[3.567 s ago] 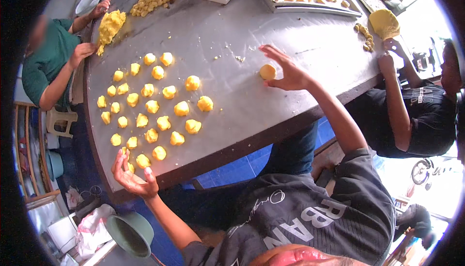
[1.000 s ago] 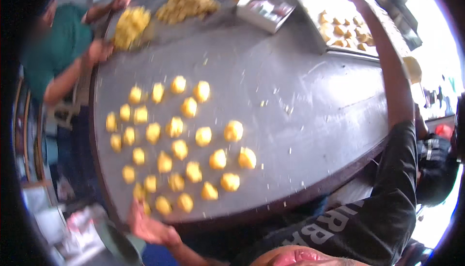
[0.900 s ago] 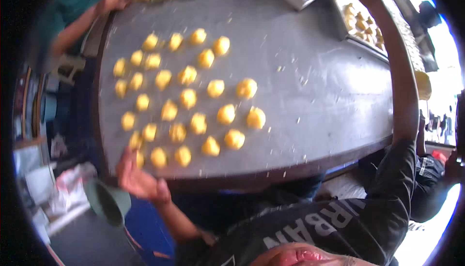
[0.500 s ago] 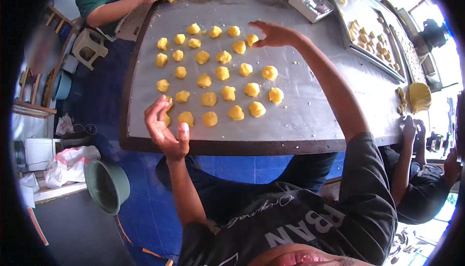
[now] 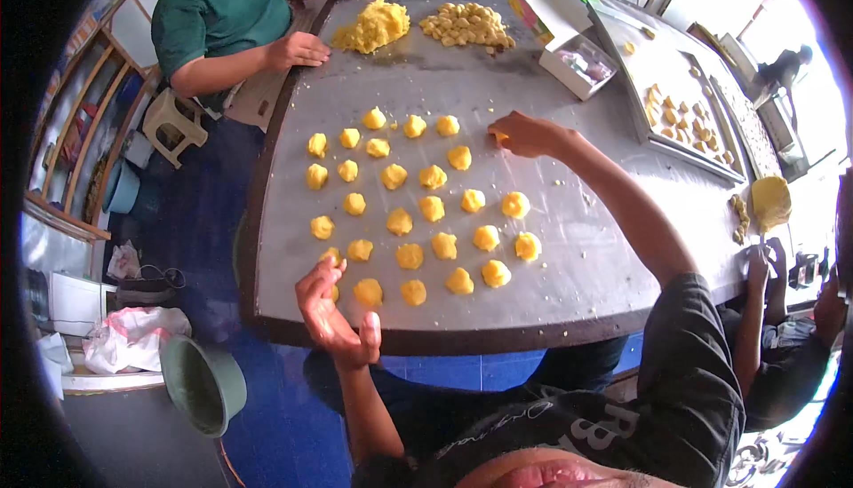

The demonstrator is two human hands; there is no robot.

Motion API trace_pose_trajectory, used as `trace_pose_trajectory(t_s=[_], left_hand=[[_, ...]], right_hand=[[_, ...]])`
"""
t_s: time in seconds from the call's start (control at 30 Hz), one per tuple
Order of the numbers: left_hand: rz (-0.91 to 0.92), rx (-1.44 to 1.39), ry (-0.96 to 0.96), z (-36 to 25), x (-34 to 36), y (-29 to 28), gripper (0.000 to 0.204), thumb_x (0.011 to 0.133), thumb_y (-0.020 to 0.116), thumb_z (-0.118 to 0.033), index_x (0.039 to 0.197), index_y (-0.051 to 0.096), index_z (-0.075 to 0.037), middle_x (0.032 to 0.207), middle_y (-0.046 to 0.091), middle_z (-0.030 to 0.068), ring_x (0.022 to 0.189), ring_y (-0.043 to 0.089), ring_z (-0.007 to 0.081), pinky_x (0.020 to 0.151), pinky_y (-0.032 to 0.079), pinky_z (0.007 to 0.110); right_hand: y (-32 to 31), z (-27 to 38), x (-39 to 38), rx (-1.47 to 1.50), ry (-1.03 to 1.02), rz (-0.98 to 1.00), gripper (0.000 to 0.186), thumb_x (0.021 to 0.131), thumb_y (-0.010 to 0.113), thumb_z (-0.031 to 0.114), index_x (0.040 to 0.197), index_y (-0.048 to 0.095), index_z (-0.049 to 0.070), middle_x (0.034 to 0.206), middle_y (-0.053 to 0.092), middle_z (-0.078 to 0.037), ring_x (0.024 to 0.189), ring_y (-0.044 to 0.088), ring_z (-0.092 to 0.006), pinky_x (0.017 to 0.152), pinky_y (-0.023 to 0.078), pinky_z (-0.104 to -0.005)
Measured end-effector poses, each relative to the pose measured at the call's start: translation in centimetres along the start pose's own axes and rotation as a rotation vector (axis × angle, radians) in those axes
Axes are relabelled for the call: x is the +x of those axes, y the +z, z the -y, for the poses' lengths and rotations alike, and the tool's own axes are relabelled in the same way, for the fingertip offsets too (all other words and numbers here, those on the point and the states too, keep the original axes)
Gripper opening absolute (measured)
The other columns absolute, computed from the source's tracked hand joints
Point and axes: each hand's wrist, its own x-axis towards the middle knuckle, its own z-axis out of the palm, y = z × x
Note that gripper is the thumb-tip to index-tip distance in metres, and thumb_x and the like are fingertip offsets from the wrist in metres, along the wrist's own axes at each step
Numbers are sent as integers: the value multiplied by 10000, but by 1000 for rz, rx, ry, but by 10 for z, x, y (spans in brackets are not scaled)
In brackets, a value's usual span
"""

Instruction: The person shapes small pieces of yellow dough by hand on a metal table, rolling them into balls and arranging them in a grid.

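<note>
Rough yellow dough balls (image 5: 400, 221) lie in loose rows on the metal-topped table (image 5: 569, 248). At the right of the rows, my right hand (image 5: 530, 136) is closed on a dough ball (image 5: 501, 139), of which only a little yellow shows between the fingers. My left hand (image 5: 340, 319) is over the near left corner of the rows, its fingers curved and the thumb held apart. Behind its fingers, two dough balls are partly hidden, one at the fingertips (image 5: 330, 254); I cannot tell whether the hand touches them.
At the far side lie a yellow dough mound (image 5: 378, 26) and a heap of pale pieces (image 5: 466, 24). An open white box (image 5: 577, 66) and a tray of shaped pieces (image 5: 684, 124) are to the right. A co-worker in green (image 5: 222, 22) sits far left; another person's hands (image 5: 766, 261) work at right.
My right hand has closed round the dough ball at the rows' right side and moved it slightly rightward. My left hand keeps its place by the near left balls. The view has tilted farther up.
</note>
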Motion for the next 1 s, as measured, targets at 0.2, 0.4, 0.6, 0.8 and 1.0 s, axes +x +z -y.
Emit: trace_pose_trajectory(t_s=[0.2, 0.4, 0.6, 0.8, 1.0], left_hand=[[43, 78, 30, 3, 3, 3, 537, 695, 600, -317, 1099, 428, -8, 1039, 458, 158, 1009, 481, 315, 868, 463, 447], [10, 158, -12, 8, 1, 3, 531, 678, 653, -447, 994, 464, -64, 958, 483, 127, 940, 506, 300, 798, 473, 444], [66, 81, -86, 26, -25, -12, 511, 717, 675, -441, 1001, 474, -67, 976, 483, 129, 1005, 490, 310, 828, 479, 465], [118, 130, -89, 17, -11, -19, 330, 775, 625, -356, 926, 509, -87, 941, 490, 122, 1003, 496, 303, 826, 481, 470], [181, 238, 18, 13, 8, -4, 504, 698, 639, -460, 986, 507, -68, 948, 491, 110, 977, 497, 298, 816, 470, 446]], right_hand=[[-45, -43, 42, 82, -96, -457, 407, 806, 599, 303, 1092, 548, 17, 1044, 601, -192, 986, 576, -297, 830, 460, -408], [-115, -156, 173, 84, 408, -421, 402, 730, 656, 313, 1087, 589, 140, 967, 622, -142, 909, 593, -233, 762, 499, -397], [-99, -217, 228, -832, 70, -321, 364, 649, 685, 287, 999, 645, 195, 982, 604, -53, 995, 536, -242, 780, 506, -355], [-91, -161, 253, 104, 516, -296, 305, 643, 700, 307, 913, 661, 171, 913, 637, -56, 913, 587, -194, 763, 511, -372], [-108, -177, 139, 214, -57, -818, 249, 841, 606, 269, 851, 651, 24, 624, 615, -46, 474, 520, -108, 495, 446, -298]])
